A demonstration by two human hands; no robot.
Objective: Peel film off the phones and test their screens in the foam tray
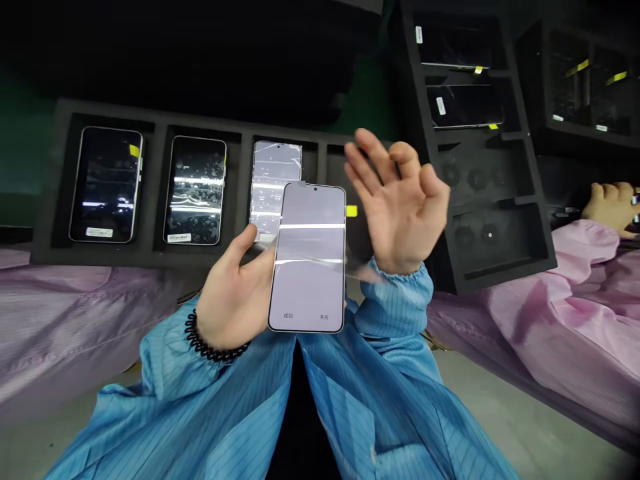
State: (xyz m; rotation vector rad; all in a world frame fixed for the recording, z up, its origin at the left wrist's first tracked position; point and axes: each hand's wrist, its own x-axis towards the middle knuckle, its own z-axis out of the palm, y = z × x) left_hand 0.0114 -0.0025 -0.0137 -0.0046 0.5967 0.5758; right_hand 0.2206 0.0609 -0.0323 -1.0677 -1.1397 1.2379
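Fingers spread, half-curled: right hand | left hand cradles lit phone from beneath, thumb apart

Black trays holding phones lie on a dark green tabletop

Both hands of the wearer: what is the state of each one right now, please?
Left hand: holding a pale-screened phone.
Right hand: open, palm showing, nothing visibly held.

the phone looks smooth and glossy, the tray matt.
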